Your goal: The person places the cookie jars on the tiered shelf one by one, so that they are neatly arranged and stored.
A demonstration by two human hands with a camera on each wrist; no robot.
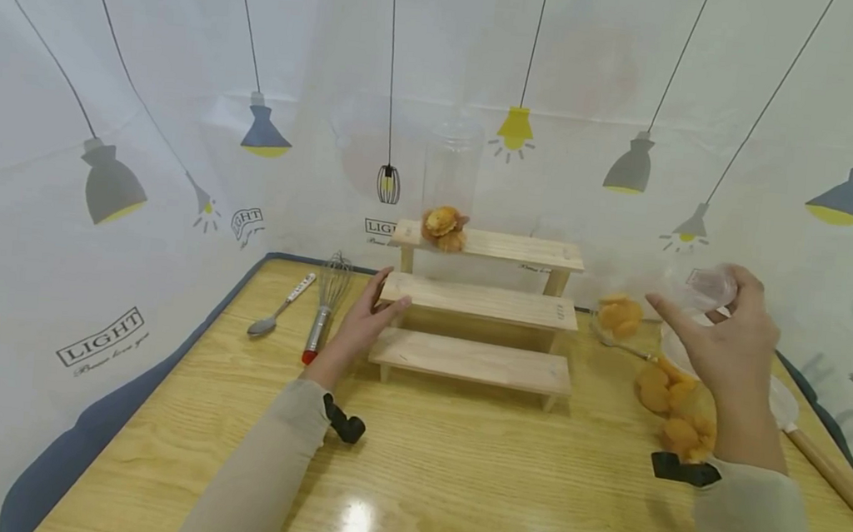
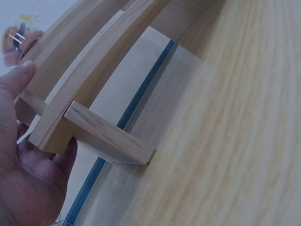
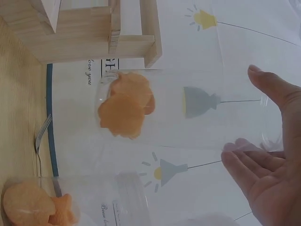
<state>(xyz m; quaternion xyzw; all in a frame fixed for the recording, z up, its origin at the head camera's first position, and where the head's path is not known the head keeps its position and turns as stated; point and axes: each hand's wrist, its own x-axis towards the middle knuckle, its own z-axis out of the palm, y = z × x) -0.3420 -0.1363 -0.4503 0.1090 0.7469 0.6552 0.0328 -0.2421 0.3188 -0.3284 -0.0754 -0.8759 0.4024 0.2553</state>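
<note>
My left hand (image 1: 365, 320) grips the left end of the middle step of a three-tier wooden stand (image 1: 476, 301), thumb on top. In the left wrist view that hand (image 2: 30, 165) has its fingers curled beneath the board. My right hand (image 1: 739, 349) holds a clear jar (image 1: 699, 289) by its top. The right wrist view shows its thumb and fingers (image 3: 251, 176) on opposite sides of the jar's upper end. Flat orange cookies (image 3: 123, 106) lie in the jar's bottom. Another clear jar of cookies (image 1: 445, 224) stands on the stand's top step.
More clear jars with orange cookies (image 1: 668, 394) stand on the table beneath my right hand. A fork (image 1: 626, 348) lies behind them. Far right is a spatula (image 1: 820, 468) with a wooden handle. A spoon (image 1: 280, 306) and a whisk (image 1: 323, 312) lie left of the stand.
</note>
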